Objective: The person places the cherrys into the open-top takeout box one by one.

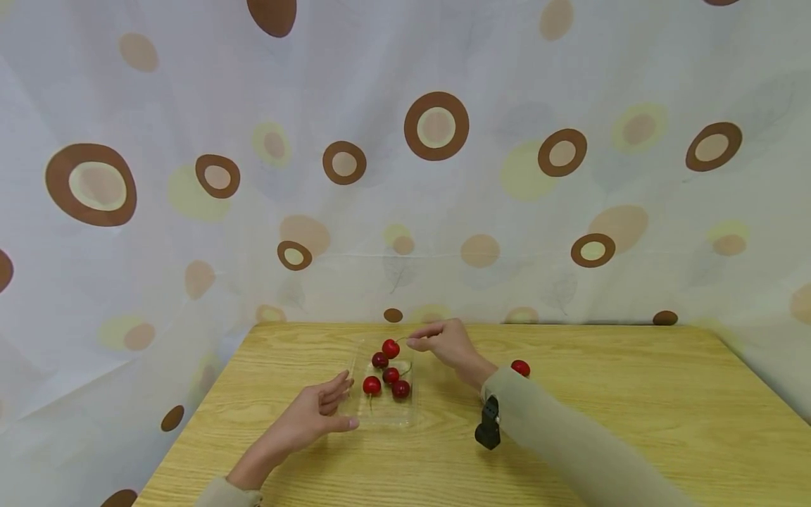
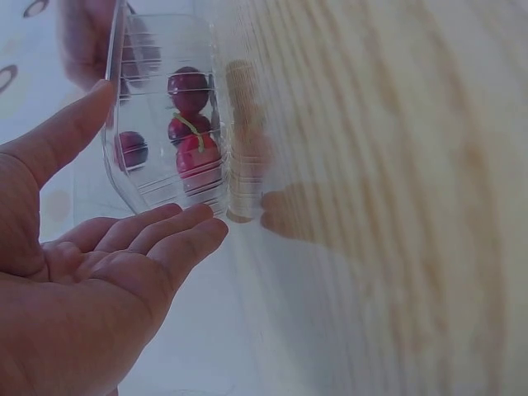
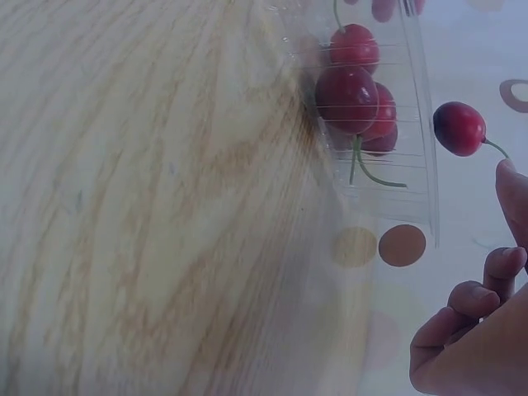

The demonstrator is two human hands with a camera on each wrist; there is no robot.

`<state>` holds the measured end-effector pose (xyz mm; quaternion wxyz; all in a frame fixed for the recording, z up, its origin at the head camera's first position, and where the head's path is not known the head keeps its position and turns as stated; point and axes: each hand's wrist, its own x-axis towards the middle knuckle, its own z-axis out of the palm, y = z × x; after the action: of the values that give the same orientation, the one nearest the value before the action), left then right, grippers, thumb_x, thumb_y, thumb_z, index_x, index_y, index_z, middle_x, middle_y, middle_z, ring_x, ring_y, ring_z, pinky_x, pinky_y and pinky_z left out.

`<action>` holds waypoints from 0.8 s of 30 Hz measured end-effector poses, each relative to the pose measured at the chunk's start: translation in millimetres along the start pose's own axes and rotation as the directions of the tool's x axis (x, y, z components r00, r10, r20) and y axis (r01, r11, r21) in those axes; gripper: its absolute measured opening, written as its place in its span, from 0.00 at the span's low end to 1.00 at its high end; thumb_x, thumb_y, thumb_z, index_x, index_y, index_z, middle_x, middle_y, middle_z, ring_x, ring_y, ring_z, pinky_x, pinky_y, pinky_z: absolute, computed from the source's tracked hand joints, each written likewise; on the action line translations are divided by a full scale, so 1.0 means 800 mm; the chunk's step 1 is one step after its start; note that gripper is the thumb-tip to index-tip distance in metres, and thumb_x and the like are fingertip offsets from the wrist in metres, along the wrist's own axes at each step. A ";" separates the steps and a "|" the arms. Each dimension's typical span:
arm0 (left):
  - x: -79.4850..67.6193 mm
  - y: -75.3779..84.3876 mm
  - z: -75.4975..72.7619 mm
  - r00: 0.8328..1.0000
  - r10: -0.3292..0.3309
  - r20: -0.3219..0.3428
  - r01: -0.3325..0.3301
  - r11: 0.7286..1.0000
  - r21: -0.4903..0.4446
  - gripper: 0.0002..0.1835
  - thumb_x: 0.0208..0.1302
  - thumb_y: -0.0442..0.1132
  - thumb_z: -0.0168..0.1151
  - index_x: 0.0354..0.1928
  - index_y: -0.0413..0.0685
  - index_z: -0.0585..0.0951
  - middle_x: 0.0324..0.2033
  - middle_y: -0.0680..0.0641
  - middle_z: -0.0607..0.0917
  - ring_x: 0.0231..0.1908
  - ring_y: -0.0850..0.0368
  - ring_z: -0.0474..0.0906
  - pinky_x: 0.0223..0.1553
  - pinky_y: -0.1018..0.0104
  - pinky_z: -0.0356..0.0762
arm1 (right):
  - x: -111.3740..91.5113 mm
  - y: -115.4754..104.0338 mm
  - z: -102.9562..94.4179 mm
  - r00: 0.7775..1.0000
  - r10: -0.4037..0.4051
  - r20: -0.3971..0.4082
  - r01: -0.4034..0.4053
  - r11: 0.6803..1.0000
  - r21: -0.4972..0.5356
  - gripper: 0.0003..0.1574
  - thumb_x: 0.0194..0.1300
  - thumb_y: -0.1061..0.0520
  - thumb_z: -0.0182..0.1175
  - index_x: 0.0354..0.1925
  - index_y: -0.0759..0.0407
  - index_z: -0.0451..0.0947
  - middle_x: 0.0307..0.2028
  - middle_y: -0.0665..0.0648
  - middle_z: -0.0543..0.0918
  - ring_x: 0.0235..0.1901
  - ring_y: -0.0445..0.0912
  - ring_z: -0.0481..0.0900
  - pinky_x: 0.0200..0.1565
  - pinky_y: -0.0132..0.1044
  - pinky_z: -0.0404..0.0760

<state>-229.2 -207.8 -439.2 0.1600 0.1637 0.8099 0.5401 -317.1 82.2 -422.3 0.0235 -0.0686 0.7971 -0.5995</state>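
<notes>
Pinching cherry stem above box: right hand. Left hand loosely spread beside box. Probably light, slick, bruisable; stem is best hold.

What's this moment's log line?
right hand: holds cherry by stem over box | left hand: beside box | box: four cherries | table: another cherry

Cherries look glossy, the box clear plastic, the table wood-grained.

Soft shadows, bluish haze (wrist views)
</notes>
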 end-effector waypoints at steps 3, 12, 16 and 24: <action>0.000 0.001 0.000 1.000 0.001 0.001 -0.001 1.000 0.002 0.49 0.72 0.39 0.71 0.83 0.34 0.51 0.78 0.30 0.59 0.76 0.31 0.57 0.71 0.43 0.67 | 0.001 0.001 0.004 1.000 -0.002 0.000 0.002 1.000 -0.007 0.09 0.66 0.58 0.75 0.42 0.62 0.93 0.53 0.58 0.85 0.53 0.56 0.80 0.59 0.57 0.77; -0.004 0.000 0.002 1.000 -0.011 -0.007 0.011 1.000 0.009 0.50 0.72 0.40 0.72 0.83 0.34 0.51 0.78 0.31 0.59 0.76 0.32 0.57 0.71 0.42 0.66 | 0.002 0.010 0.015 1.000 -0.030 0.002 0.030 0.997 -0.071 0.05 0.65 0.59 0.75 0.39 0.59 0.94 0.51 0.56 0.88 0.49 0.53 0.83 0.53 0.52 0.82; -0.004 -0.001 0.003 1.000 -0.014 -0.008 0.014 1.000 0.015 0.50 0.72 0.40 0.72 0.83 0.35 0.51 0.78 0.31 0.59 0.76 0.32 0.58 0.71 0.43 0.67 | 0.002 0.010 0.019 0.999 -0.035 -0.007 0.034 0.996 -0.087 0.05 0.65 0.60 0.76 0.38 0.61 0.94 0.46 0.55 0.89 0.47 0.52 0.83 0.49 0.49 0.82; -0.002 0.000 0.002 1.000 -0.009 -0.011 0.009 1.000 0.025 0.50 0.71 0.40 0.72 0.83 0.34 0.51 0.78 0.31 0.60 0.76 0.32 0.58 0.70 0.44 0.68 | 0.004 0.013 0.012 1.000 -0.018 0.004 0.018 0.996 -0.087 0.11 0.65 0.59 0.75 0.44 0.63 0.92 0.52 0.60 0.88 0.51 0.55 0.83 0.54 0.53 0.82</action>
<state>-227.0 -207.3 -439.4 0.1558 0.1591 0.8181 0.5302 -320.3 75.1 -434.8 0.0166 -0.0777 0.8218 -0.5642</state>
